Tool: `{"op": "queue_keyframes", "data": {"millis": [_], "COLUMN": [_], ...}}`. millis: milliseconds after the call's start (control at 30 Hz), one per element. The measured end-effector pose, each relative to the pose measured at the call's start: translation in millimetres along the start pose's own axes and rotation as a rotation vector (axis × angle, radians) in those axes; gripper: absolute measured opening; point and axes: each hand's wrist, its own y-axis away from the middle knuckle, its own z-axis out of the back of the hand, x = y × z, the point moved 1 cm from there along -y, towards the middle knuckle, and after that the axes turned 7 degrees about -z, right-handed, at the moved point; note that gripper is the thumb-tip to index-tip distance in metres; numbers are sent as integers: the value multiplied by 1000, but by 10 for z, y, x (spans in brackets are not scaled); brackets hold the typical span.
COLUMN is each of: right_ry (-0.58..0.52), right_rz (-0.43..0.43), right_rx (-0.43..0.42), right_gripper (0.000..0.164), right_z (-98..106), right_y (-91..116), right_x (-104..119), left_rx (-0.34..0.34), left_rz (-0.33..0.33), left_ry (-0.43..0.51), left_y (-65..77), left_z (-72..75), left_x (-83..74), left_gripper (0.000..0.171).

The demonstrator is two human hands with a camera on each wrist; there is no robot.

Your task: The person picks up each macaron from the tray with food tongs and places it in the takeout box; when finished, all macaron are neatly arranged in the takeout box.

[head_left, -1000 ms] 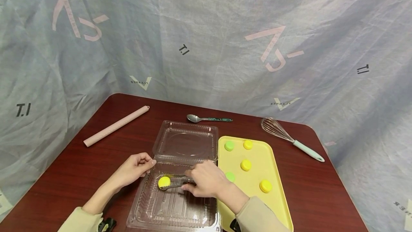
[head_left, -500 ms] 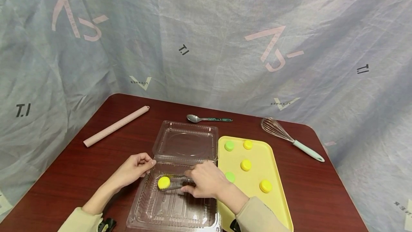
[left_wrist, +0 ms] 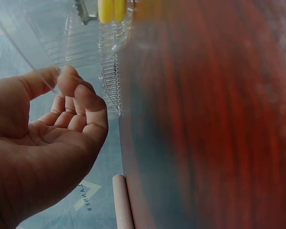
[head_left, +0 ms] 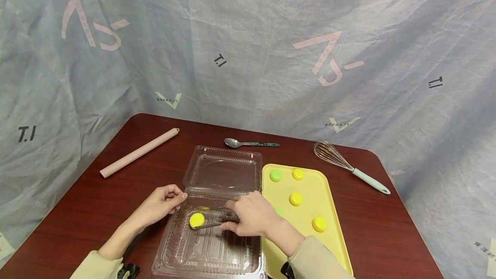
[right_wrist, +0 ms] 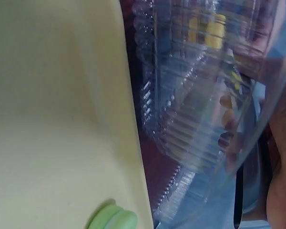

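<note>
In the head view my left hand (head_left: 164, 203) pinches the left rim of an opened clear plastic clamshell container (head_left: 217, 259); the left wrist view shows thumb and fingertips at that thin edge. My right hand (head_left: 253, 214) holds dark tongs (head_left: 209, 226), reaching left over the container's base. At their tips a yellow macaron (head_left: 196, 220) sits in the base's back left part. It appears on edge in the left wrist view, beside a serrated tong tip (left_wrist: 88, 10). Right of the container lies a yellow tray (head_left: 310, 253) bearing yellow macarons (head_left: 296, 198) and green macarons (head_left: 276, 175).
Behind the base lies the container's raised-edge lid (head_left: 224, 171). A pink rolling pin (head_left: 139, 152) is at the back left, a spoon (head_left: 249, 143) at the back, and a whisk (head_left: 350, 167) at the right. A grey cloth (head_left: 248, 55) hangs behind the table.
My right hand has shifted slightly to the right, and the arms of the tongs look a little wider apart. The macaron in the container and my left hand have stayed in place.
</note>
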Motion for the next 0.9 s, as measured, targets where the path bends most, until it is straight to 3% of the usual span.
{"op": "queue_keyframes", "data": {"millis": [267,533,900], "right_ry": [-58,-43,-37], "right_rz": [-25,-35,-65], "right_rx": [1,-36,-170], "right_gripper": [49,51,41], "right_z": [77,213,367], "right_y": [52,149,326], "right_x": [-90,-214,-494], "left_rx": [-2,15,15], "left_rz": [-14,-28,-18], "left_ry": [-6,3,16], "left_y": [0,4,4], "left_z": [-2,3,2], "left_x": [16,29,10], "left_gripper": [25,25,25]}}
